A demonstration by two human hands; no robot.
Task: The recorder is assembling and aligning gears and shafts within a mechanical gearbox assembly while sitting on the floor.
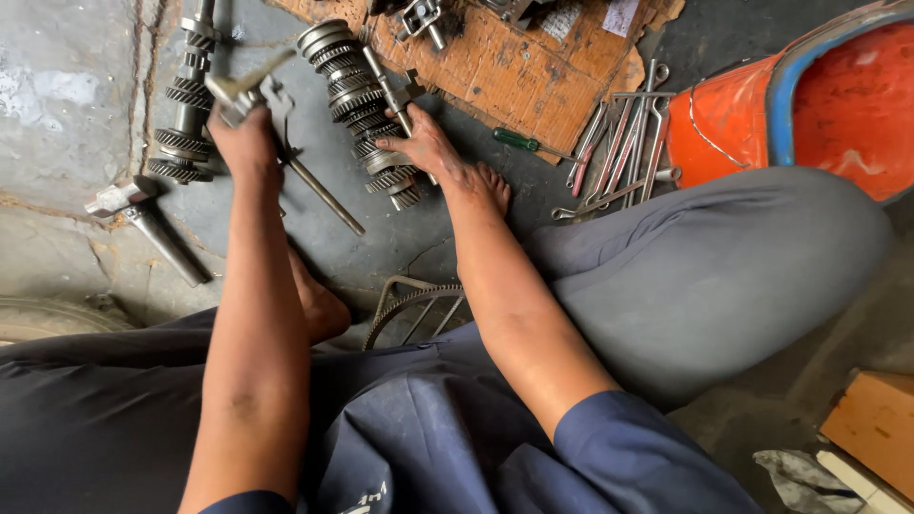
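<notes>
Okay, far left on the concrete floor (67, 86) I see a hammer (143, 224) lying flat, head toward the left edge. Just right of it a gear shaft (186, 105) lies lengthwise, near the left hand (246, 143). That hand is raised off the floor, fingers pressed together around a metal fork on a rod (286, 143); the fork end sticks up above the knuckles, the rod runs down and right to the floor. Next over, a second, thicker gear shaft (367, 109) lies at a slant, its top end at the edge of a worn orange board (514, 71). My right hand (424, 148) rests on its lower end, fingers spread over the small gears; a thin rod with a block (392, 95) lies across the shaft by the fingertips. A bare foot (487, 186) sits just beside that wrist. Below, between the knees, part of a toothed ring (409, 305) shows. Further right: a green-handled screwdriver (519, 141), then a loose pile of wrenches (624, 143), touching an orange tub with a blue rim (809, 95).
</notes>
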